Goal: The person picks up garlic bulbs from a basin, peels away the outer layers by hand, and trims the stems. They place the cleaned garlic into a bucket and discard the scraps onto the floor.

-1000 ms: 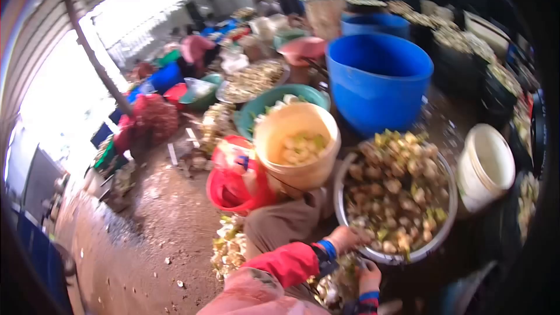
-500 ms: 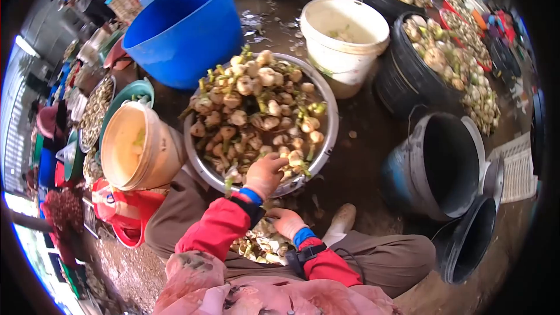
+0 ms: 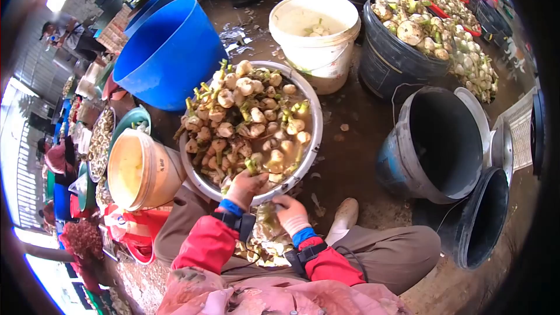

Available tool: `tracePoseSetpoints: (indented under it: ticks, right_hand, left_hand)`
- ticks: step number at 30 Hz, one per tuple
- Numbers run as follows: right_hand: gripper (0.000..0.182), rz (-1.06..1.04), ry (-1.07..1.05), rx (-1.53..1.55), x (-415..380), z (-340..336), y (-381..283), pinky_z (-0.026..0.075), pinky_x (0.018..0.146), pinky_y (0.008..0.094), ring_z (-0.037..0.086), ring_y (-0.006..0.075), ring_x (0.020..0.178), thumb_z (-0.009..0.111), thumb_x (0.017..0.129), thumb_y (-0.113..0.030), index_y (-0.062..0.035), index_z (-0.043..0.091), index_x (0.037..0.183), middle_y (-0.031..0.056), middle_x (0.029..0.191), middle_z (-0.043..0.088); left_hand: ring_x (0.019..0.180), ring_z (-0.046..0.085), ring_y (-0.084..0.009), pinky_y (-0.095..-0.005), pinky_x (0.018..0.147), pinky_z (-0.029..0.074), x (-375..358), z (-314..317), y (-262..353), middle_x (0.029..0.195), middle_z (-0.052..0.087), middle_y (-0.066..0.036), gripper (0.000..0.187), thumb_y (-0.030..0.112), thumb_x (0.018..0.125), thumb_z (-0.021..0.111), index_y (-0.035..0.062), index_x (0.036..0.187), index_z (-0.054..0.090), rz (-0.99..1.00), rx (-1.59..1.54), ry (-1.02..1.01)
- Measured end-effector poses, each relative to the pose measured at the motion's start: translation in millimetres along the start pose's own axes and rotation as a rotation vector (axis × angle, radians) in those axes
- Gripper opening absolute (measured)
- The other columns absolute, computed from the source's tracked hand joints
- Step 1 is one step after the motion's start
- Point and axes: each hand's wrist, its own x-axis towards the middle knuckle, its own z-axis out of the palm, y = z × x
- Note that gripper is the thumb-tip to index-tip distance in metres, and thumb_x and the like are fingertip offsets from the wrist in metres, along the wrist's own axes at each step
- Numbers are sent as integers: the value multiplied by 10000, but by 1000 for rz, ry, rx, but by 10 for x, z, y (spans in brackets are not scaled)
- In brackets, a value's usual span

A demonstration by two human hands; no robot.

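A wide metal basin [image 3: 314,134] stands before me, heaped with soil-stained garlic bulbs [image 3: 256,115], many with green stems, partly in brown water. At its near rim, my left hand [image 3: 245,189] has its fingers closed round what looks like a garlic bulb; a green stem shows above them, the rest is covered. My right hand [image 3: 293,214] is just right of it, outside the rim, fingers curled and slightly blurred. Whatever it grips is hidden. Below both hands, pale garlic peelings [image 3: 269,249] lie in a pile between my legs.
A blue tub [image 3: 169,52], a white bucket [image 3: 315,41] and an orange-cream bucket [image 3: 146,169] surround the basin. Right are dark buckets [image 3: 408,151] and a black tub [image 3: 402,61] full of bulbs. A person [image 3: 73,35] is at the far left.
My left hand has drawn back from the bulbs toward the basin's near rim, its fingers now closed. My right hand has risen slightly toward it. The view has shifted a little.
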Motion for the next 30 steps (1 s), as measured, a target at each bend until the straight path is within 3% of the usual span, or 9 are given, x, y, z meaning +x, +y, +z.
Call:
tracePoseSetpoints:
  ticks: [2, 5, 9, 12, 21, 23, 25, 27, 30]
  right_hand:
    - [270, -47, 128, 176, 10, 59, -52, 480, 816, 264, 620, 144, 889, 515, 781, 80, -26, 656, 985, 73, 944, 674]
    - [355, -87, -36, 457, -61, 58, -356, 449, 898, 261, 593, 153, 977, 533, 789, 66, -22, 603, 1125, 78, 1081, 633]
    - [388, -39, -200, 521, -160, 234, -399, 437, 907, 258, 580, 148, 1010, 548, 796, 48, -18, 574, 1177, 90, 1093, 632]
    - [401, -56, -250, 228, -191, 244, -424, 433, 889, 259, 581, 144, 996, 565, 811, -1, -14, 543, 1212, 96, 1090, 636]
    - [342, -14, -70, 78, -246, 268, -373, 445, 834, 292, 606, 201, 975, 482, 770, 25, -29, 582, 1093, 126, 1017, 649]
    - [364, -24, -98, 187, -273, 174, -436, 441, 862, 283, 600, 183, 976, 474, 764, 47, -14, 586, 1105, 116, 1021, 651]
    - [393, -36, -216, 476, -295, 44, -535, 427, 909, 271, 576, 177, 1004, 462, 740, 96, 22, 590, 1104, 106, 1069, 630]
    - [416, -103, -252, 463, -261, 27, -502, 415, 934, 273, 567, 178, 1033, 453, 734, 99, 19, 597, 1116, 102, 1096, 623]
    - [422, -218, -330, 378, -292, -16, -538, 394, 959, 277, 535, 182, 1091, 446, 774, 46, 30, 559, 1180, 116, 1150, 597]
  left_hand:
    - [762, 574, -126, -266, 643, 461, -391, -131, 46, 893, 607, -59, 315, 100, 828, 635, -7, 1106, 532, -91, -112, -63]
    - [867, 574, -137, -261, 753, 465, -878, -157, 80, 968, 606, -48, 468, 82, 772, 694, -7, 1185, 491, -236, -332, -114]
    - [884, 577, -156, -268, 790, 462, -1154, -165, -46, 994, 610, -66, 608, 137, 677, 779, 5, 1210, 518, -136, -62, -24]
    - [900, 581, -288, -353, 807, 471, -1194, -121, -160, 960, 595, -129, 724, 261, 525, 824, 103, 1184, 569, 196, 730, 253]
    - [949, 535, -321, -405, 804, 458, -1245, 187, -228, 979, 570, -133, 627, 247, 565, 800, 162, 1144, 577, 387, 1168, 466]
    - [919, 562, -307, -380, 804, 469, -1219, 105, -240, 1003, 583, -136, 605, 191, 625, 777, 134, 1181, 546, 473, 829, 379]
    - [837, 612, -240, -320, 739, 508, -1203, -19, -226, 1002, 598, -100, 509, 157, 736, 729, 70, 1188, 513, 88, -294, 79]
    - [857, 613, -233, -326, 720, 520, -1314, -88, -257, 977, 607, -91, 474, 259, 790, 691, 90, 1192, 506, 1, -851, 6]
    - [998, 567, -255, -440, 917, 436, -1310, -198, -390, 1101, 575, -122, 444, 271, 819, 661, 66, 1185, 515, -29, -940, -29]
